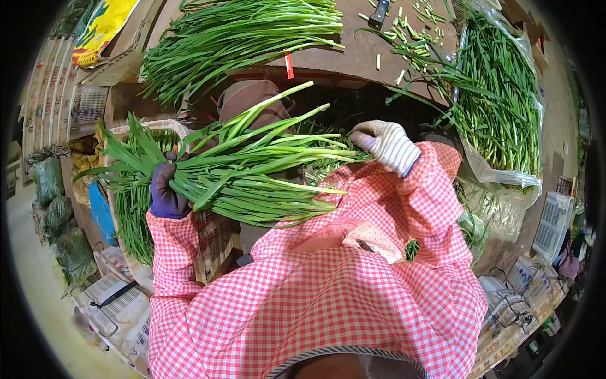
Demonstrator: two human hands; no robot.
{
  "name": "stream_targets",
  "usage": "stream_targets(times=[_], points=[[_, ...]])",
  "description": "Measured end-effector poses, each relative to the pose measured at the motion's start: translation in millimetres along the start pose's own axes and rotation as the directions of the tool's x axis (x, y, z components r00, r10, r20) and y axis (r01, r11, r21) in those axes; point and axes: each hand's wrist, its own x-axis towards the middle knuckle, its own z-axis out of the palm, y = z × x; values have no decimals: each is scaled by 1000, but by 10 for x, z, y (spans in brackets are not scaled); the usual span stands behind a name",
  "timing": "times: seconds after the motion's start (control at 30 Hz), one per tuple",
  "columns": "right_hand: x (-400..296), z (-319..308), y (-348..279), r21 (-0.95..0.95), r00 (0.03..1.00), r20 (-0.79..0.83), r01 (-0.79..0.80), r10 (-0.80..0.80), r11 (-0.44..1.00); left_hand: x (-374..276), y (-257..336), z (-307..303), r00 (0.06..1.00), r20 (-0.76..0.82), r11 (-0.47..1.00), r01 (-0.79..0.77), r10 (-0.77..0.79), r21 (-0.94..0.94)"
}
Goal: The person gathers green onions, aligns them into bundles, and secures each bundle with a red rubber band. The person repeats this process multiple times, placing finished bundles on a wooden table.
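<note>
My left hand (169,189), in a purple and dark glove, grips a fanned bunch of garlic chives (265,180) by its leafy part. The pale stem ends spread to the right above my lap. Beside those ends is my right hand (383,144), in a white glove with dark stripes. Its fingers are bent, and whether a thin strand is between them cannot be seen. Under the leaves on the left, a plastic crate (165,125) holds more chives (135,218).
Ahead, a board (312,61) bears a large chive pile (246,42), a black-handled knife (378,14) and cut stem pieces (402,35). At right, chives (502,104) fill a plastic-lined container. Wrapped bundles (71,251) and stacked crates (118,303) stand at left.
</note>
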Motion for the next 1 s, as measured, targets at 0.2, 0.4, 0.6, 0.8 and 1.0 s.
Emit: stream_targets(times=[0.2, 0.4, 0.6, 0.8, 1.0], points=[[125, 421, -193, -207, 912, -43, 391, -408, 897, -16, 86, 103, 995, 17, 988, 96, -95, -123], [131, 273, 116, -283, 953, -267, 62, -141, 957, -100, 214, 183, 986, 13, 951, 165, -168, -261], [391, -320, -383, -322, 817, -490, 153, -303, 934, -143, 258, 327, 998, 70, 998, 6, -10, 65], [352, -807, 381, -554, 847, -524, -262, -87, 790, -247, 584, 838, 998, 22, 996, 65, -64, -65], [52, -511, 268, -281, 917, -261, -371, 301, 885, -229, 425, 491, 997, 31, 992, 80, -77, -93]])
